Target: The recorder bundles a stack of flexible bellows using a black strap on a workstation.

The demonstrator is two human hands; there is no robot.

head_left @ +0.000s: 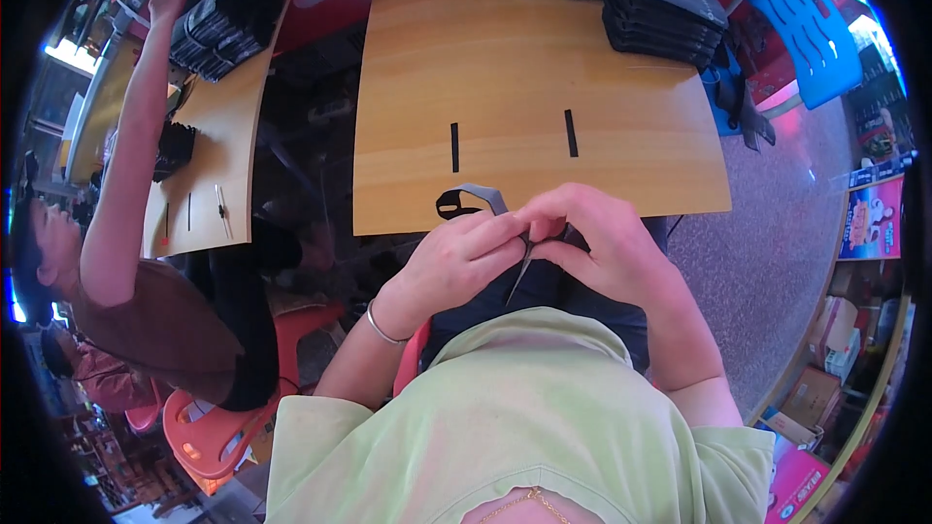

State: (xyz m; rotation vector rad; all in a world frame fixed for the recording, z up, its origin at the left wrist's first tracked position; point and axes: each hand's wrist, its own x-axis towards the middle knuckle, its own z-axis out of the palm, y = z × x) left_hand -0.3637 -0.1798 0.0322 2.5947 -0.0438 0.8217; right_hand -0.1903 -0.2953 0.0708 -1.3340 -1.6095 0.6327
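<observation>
My left hand is closed, its fingers pinching a black and grey fabric piece. The piece curves up over the near table edge and has an open loop at its left end. Close against it, my right hand is closed around small scissors. Their thin pointed blades slant down toward my lap, while the handles are mostly hidden by my fingers. Both hands meet just in front of the wooden table. Two short black strips, a left one and a right one, are on its top.
Stacked black folded goods sit at the table's far right. Beyond them is a blue plastic chair. At left, a person with a raised arm sits by another table. Boxed goods line the right side.
</observation>
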